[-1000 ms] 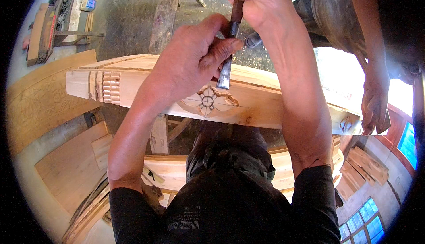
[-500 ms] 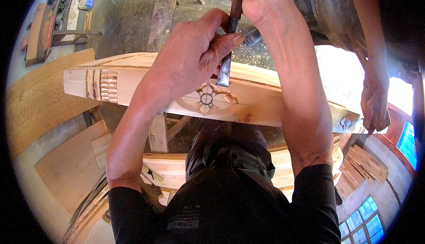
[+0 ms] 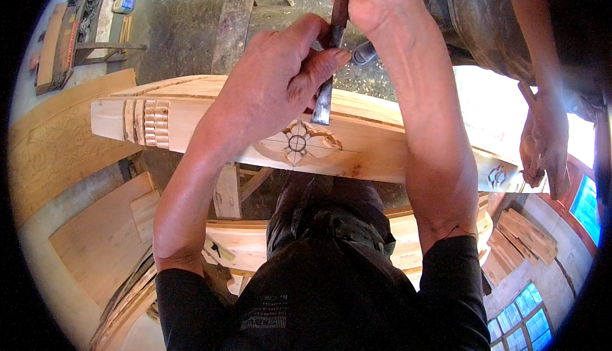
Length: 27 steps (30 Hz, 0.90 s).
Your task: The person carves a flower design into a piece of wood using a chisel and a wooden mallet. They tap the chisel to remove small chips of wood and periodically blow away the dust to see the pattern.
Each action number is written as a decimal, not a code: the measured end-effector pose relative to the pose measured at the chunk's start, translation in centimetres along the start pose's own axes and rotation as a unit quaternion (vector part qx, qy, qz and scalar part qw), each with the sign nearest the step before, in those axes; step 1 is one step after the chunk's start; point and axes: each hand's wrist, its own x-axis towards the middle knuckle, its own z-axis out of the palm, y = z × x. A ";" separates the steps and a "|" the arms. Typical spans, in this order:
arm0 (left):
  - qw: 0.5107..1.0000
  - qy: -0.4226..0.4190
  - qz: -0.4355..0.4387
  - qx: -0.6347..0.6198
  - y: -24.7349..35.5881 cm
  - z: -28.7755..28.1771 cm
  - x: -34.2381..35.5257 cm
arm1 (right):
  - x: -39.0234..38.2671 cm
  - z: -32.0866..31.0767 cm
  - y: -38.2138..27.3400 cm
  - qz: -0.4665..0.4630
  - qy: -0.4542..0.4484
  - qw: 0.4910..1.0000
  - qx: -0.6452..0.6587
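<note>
A flat-bladed chisel [image 3: 323, 104] stands steeply over the long pale wooden beam [image 3: 376, 144]. My right hand [image 3: 376, 4] is closed around its dark handle at the top, partly cut off by the picture edge. My left hand [image 3: 271, 74] grips the blade lower down, between thumb and fingers. The cutting edge sits at the upper rim of a carved four-petal flower [image 3: 297, 143] with a dark pencilled ring; whether it touches the wood I cannot tell. Ridged carving [image 3: 157, 123] marks the beam's left end.
At the right, another person's hand [image 3: 543, 136] is by the beam's end, near a smaller carved flower [image 3: 496, 175]. A carved panel [image 3: 67, 137] leans at the left. Planks [image 3: 519, 235] lie at the lower right. A second beam [image 3: 245, 246] runs behind my legs.
The other person's hand has shifted slightly right, with its fingers placed differently, uncovering more of the small flower. My hands and the chisel have hardly moved.
</note>
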 end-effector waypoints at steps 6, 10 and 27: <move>1.000 -0.001 -0.014 -0.020 0.1 0.0 -0.2 | -0.8 0.8 0.0 -0.018 0.014 0.999 -0.034; 1.000 0.015 -0.006 -0.023 0.1 0.2 0.1 | -1.1 1.8 0.0 -0.021 0.022 0.998 -0.058; 0.997 0.026 0.020 0.065 -0.8 0.4 0.2 | -0.5 1.9 1.1 0.010 0.032 0.997 -0.074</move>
